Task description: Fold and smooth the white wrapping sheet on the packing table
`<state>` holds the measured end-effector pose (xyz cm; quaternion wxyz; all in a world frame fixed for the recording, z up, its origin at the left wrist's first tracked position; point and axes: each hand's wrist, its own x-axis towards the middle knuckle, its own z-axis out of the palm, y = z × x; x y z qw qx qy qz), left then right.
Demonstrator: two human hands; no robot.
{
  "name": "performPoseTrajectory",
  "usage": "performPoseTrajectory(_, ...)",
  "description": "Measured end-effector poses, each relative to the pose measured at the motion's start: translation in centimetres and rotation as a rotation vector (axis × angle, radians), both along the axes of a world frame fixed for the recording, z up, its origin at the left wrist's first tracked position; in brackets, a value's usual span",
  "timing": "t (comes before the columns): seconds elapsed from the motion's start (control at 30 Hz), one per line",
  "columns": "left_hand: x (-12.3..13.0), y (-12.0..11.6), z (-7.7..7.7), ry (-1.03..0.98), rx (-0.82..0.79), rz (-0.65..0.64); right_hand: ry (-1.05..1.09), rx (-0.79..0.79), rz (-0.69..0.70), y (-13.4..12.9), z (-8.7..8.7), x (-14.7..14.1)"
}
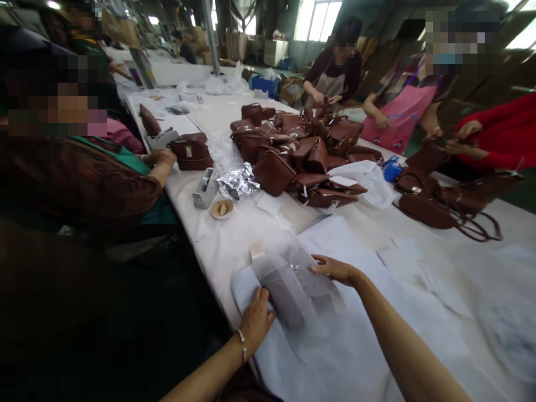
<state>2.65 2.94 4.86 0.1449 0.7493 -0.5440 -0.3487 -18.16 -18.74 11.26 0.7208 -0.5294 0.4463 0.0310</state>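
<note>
In front of me lies a translucent plastic bag (288, 293) with a flat brownish thing inside, its shape blurred through the film; I cannot make out its kind. My left hand (256, 319), with a bracelet at the wrist, curls its fingers round the near left edge of this bag. On the bag's far right side rests my right hand (337, 270), fingers stretched out over the film. White sheeting (335, 237) is spread under and behind the bag. A small pale tag (256, 251) pokes out at its upper left corner.
Brown handbags (274, 170) are heaped mid-table, with more handbags (427, 204) to the right. Crumpled silver foil (238, 181), a small bowl (221, 209) and a grey box (204, 192) stand left of the heap. Co-workers line both sides of the white table (201, 234).
</note>
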Motion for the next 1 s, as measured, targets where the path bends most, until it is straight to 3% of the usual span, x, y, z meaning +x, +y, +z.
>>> performPoseTrajectory(0.13, -0.3, 0.2, 0.1, -0.079, 0.008, -0.012, -0.139, 0.124, -0.016, 0.5, -0.6, 0.2)
performPoseTrajectory(0.27, 0.0, 0.1, 0.4, -0.149, -0.055, -0.028, -0.212, 0.162, -0.168, 1.9, -1.0, 0.5)
performPoseTrajectory(0.5, 0.6, -0.9, 0.8, -0.192, 0.008, -0.074, -0.22, 0.199, -0.248, 3.7, 0.2, 0.1)
performPoseTrajectory(0.67, 0.7, -1.2, 0.9, -0.074, 0.009, -0.144, -0.256, 0.192, -0.3, 4.0, 1.1, -4.5)
performPoseTrajectory(0.87, 2.7, -3.7, 0.1, 0.033, 0.088, -0.05, -0.159, 0.173, -0.54, 4.9, 1.5, -12.2)
performPoseTrajectory(1.0, 5.5, -6.5, 0.1, 0.032, 0.075, 0.024, -0.102, 0.147, -0.66, 6.1, 1.4, -13.4)
